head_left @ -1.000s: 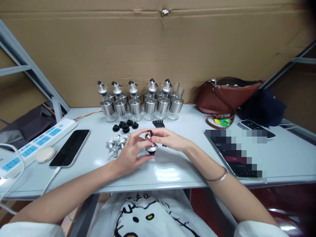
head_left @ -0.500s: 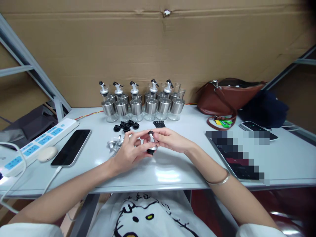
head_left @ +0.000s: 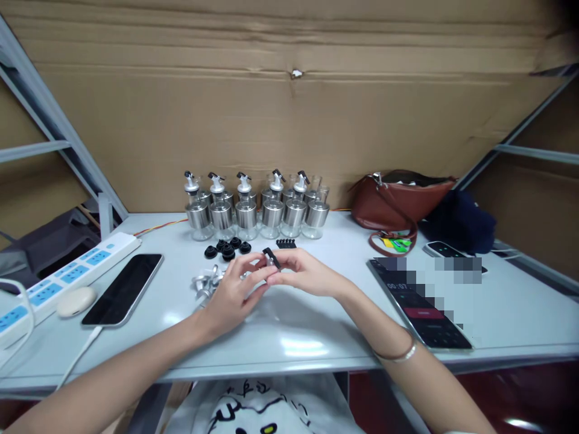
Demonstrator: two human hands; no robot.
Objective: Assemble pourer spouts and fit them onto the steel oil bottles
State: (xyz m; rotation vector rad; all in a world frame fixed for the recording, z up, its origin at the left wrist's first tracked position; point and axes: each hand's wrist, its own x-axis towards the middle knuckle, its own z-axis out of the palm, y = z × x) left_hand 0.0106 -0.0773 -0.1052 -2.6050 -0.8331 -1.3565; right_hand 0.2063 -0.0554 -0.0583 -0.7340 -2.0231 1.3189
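Note:
Between my two hands is a pour spout (head_left: pixel 272 259) with a black flip lever on a silvery body, mostly covered by fingers. My left hand (head_left: pixel 239 289) closes around its body from the left. From the right, my right hand (head_left: pixel 307 272) grips it with thumb and fingers near the lever. Just left of my left hand lie several loose silvery spout bodies (head_left: pixel 204 282). Behind them is a cluster of black rubber stoppers (head_left: pixel 228 251). A row of small black levers (head_left: pixel 286 243) lies beyond my right hand.
Glass bottles with steel bands (head_left: pixel 246 215) stand in rows at the back, several topped with spouts. A power strip (head_left: pixel 72 274), a round white case (head_left: pixel 76 301) and a charging phone (head_left: pixel 123 290) lie left. At right are a brown bag (head_left: pixel 398 202), a dark cap (head_left: pixel 461 220) and a tablet-like device (head_left: pixel 446 331).
The camera view has tilted up, so the table sits lower in the picture. The spout has turned in my fingers, its lever now slanting down to the right and its black base hidden.

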